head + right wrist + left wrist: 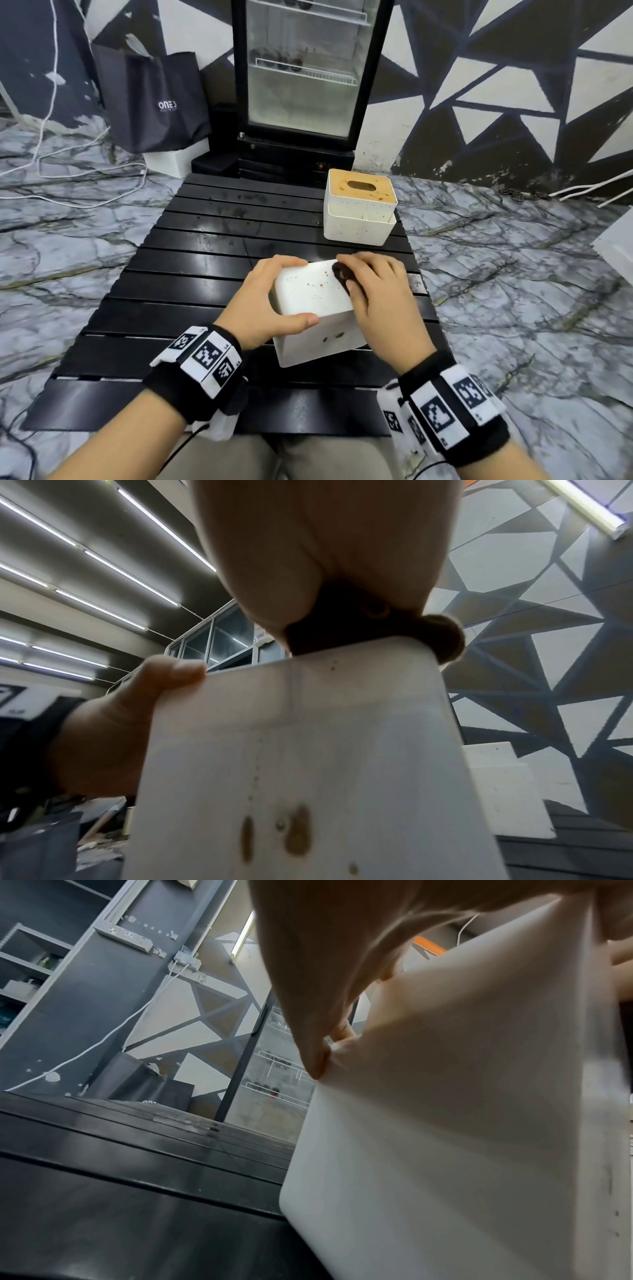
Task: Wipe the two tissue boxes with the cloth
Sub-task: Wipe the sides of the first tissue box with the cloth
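Note:
A white tissue box [310, 294] speckled with brown stains stands near the front of the black slatted table [191, 246]. My left hand [270, 301] grips its left side, fingers over the far edge and thumb on the near edge. My right hand [373, 287] presses a dark cloth [343, 275] against the box's upper right corner. In the right wrist view the cloth [346, 626] sits bunched under my palm on the box's [308, 764] top edge, above brown drips. In the left wrist view my fingers [318, 1058] press on the box's wall [445, 1137]. A second tissue box [360, 205] with a stained tan lid stands at the table's far right.
A glass-door fridge [305, 68] stands behind the table, with a dark paper bag [154, 99] to its left. White cables [85, 171] trail over the marble floor at the left. A white object [616, 246] lies at the right edge.

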### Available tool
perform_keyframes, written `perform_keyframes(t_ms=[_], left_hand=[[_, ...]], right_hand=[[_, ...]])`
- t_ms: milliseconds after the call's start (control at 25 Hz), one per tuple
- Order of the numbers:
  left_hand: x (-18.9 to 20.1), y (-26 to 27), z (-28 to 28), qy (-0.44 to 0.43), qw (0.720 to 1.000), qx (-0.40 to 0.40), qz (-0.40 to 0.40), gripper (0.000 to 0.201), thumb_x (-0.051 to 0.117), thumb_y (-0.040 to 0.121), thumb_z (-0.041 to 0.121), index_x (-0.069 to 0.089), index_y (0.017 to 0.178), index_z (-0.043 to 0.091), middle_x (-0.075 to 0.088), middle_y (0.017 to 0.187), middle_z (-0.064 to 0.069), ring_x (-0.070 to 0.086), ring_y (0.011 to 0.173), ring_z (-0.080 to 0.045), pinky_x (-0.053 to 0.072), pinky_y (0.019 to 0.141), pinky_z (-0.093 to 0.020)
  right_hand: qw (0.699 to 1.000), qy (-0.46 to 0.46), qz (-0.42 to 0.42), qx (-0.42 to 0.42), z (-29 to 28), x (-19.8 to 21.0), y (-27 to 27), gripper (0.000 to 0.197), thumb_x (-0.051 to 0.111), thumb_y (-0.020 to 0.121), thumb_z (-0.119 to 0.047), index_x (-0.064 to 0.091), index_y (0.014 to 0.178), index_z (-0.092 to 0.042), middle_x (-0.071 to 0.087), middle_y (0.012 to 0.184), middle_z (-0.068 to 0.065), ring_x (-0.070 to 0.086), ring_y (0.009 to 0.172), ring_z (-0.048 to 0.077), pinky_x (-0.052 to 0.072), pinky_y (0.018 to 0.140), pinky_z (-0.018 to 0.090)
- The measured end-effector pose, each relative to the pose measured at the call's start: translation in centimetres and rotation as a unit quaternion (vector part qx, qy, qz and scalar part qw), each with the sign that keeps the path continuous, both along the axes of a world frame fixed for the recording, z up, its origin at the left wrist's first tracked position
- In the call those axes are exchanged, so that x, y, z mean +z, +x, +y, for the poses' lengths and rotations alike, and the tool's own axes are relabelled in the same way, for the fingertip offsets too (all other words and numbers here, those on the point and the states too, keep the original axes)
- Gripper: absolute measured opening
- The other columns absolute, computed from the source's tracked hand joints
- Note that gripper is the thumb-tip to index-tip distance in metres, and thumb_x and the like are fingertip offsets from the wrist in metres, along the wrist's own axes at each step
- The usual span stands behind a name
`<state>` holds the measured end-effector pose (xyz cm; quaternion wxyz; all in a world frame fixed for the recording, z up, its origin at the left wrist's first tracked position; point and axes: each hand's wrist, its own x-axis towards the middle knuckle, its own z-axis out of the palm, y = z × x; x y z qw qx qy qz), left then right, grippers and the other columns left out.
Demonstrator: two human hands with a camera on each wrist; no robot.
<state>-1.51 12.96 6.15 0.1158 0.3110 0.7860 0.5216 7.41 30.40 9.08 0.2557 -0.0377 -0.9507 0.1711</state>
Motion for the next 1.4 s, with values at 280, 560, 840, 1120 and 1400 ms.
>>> perform_keyframes(t_ms=[280, 560, 840, 1120, 1400], left_hand=[[0.0, -0.1, -0.1, -0.002, 1.000, -0.012, -0.002, 0.067, 0.071, 0.048, 0.055, 0.042, 0.108, 0.060, 0.045, 0.126, 0.017, 0.041, 0.121, -0.006, 0.038, 0.103, -0.032], [0.3, -0.5, -0.3, -0.019, 1.000, -0.022, 0.001, 0.064, 0.068, 0.047, 0.057, 0.039, 0.103, 0.067, 0.042, 0.123, 0.023, 0.041, 0.118, 0.000, 0.039, 0.094, -0.024], [-0.2, -0.3, -0.1, 0.002, 1.000, -0.008, 0.007, 0.067, 0.071, 0.047, 0.056, 0.041, 0.106, 0.063, 0.045, 0.125, 0.017, 0.042, 0.121, -0.006, 0.036, 0.103, -0.031], [-0.1, 0.0, -0.2, 0.003, 1.000, -0.004, 0.012, 0.067, 0.070, 0.047, 0.058, 0.040, 0.107, 0.065, 0.045, 0.122, 0.016, 0.042, 0.119, -0.009, 0.037, 0.101, -0.032], [-0.3, 0.0, -0.1, 0.003, 1.000, -0.001, 0.017, 0.069, 0.070, 0.046, 0.058, 0.039, 0.107, 0.065, 0.044, 0.123, 0.018, 0.044, 0.119, -0.010, 0.039, 0.099, -0.030]], right_hand=[[0.988, -0.139, -0.069, -0.011, 2.6, 1.1, -1.7, 0.035, 0.044, 0.092, -0.012, 0.051, 0.126, -0.022, 0.046, 0.128, 0.002, 0.037, 0.119, 0.025, 0.023, 0.099, 0.021], [0.989, -0.138, -0.021, 0.039, 2.7, -0.2, 0.6, 0.036, 0.043, 0.089, -0.019, 0.052, 0.123, -0.029, 0.047, 0.124, -0.008, 0.037, 0.118, 0.014, 0.020, 0.101, 0.010], [0.995, -0.077, -0.064, -0.014, 1.5, 1.0, -2.5, 0.036, 0.042, 0.093, -0.014, 0.049, 0.128, -0.021, 0.048, 0.127, 0.002, 0.034, 0.119, 0.023, 0.024, 0.101, 0.024], [0.999, -0.003, -0.026, 0.028, -0.7, 0.1, -0.2, 0.046, 0.026, 0.087, -0.033, 0.050, 0.125, -0.022, 0.053, 0.121, -0.003, 0.035, 0.117, 0.017, 0.030, 0.100, 0.027], [0.999, -0.032, -0.041, -0.008, -1.1, 0.6, -1.5, 0.038, 0.039, 0.092, -0.031, 0.049, 0.127, -0.023, 0.052, 0.126, -0.003, 0.035, 0.120, 0.021, 0.035, 0.100, 0.035]])
